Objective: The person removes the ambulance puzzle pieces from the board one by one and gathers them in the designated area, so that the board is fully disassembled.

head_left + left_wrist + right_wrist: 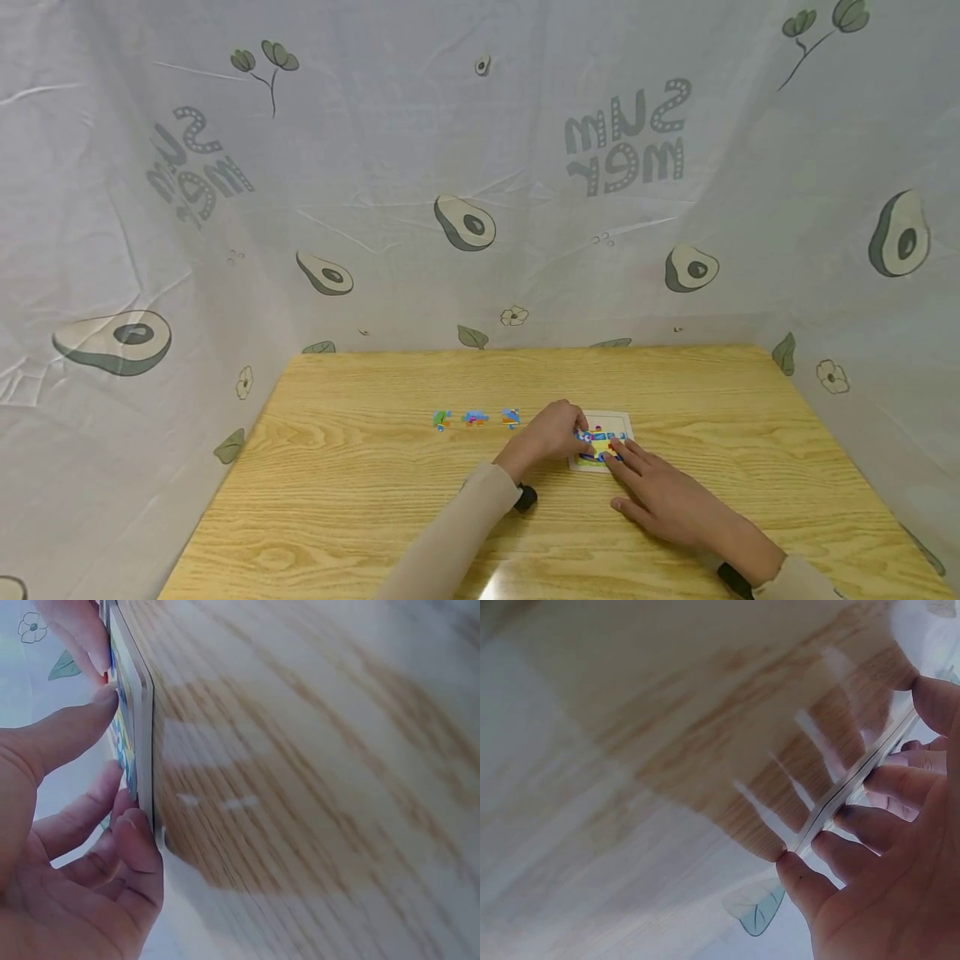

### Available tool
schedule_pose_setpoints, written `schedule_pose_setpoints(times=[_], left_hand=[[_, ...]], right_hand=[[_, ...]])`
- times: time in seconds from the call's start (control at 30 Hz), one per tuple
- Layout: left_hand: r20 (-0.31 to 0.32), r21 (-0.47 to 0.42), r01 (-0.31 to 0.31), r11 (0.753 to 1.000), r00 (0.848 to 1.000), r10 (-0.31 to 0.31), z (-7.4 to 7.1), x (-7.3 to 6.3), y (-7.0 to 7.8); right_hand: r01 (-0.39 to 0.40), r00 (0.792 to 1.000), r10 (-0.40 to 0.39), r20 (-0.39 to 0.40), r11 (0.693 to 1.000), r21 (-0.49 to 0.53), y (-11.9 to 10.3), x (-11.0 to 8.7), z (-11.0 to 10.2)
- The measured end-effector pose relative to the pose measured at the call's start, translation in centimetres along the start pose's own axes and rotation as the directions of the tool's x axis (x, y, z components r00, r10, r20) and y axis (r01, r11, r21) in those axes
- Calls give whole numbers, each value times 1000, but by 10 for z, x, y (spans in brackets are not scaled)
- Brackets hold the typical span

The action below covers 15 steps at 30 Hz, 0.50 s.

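A small white-rimmed puzzle board (611,417) with a colourful picture lies on the wooden table (360,500), right of centre. My left hand (576,433) curls over the board's left side. In the left wrist view its thumb (71,731) lies on the picture face and its fingers (135,844) hook the board's edge (144,727). My right hand (621,455) lies flat, its straight fingers reaching onto the board's near right part. The right wrist view shows these fingertips (806,874) lined along the board's thin edge (855,780).
Three loose colourful puzzle pieces (475,417) lie in a row on the table just left of the board. A white cloth printed with avocados (465,223) closes off the back and both sides. Black wrist-worn cameras (525,497) sit on both forearms.
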<state>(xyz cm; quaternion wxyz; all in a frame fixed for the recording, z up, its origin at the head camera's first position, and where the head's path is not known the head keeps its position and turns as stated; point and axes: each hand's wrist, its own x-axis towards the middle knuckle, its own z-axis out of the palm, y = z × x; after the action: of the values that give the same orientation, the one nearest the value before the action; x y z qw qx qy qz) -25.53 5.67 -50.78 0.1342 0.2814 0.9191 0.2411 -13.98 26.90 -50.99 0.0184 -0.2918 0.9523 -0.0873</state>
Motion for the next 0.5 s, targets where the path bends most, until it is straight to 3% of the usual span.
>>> schedule_pose_setpoints(times=[0.5], left_hand=[[11,-29,22,999,1000,-22,-1,-2,1]], right_hand=[[10,1000,-10,3,1000,12,0,0,-1]])
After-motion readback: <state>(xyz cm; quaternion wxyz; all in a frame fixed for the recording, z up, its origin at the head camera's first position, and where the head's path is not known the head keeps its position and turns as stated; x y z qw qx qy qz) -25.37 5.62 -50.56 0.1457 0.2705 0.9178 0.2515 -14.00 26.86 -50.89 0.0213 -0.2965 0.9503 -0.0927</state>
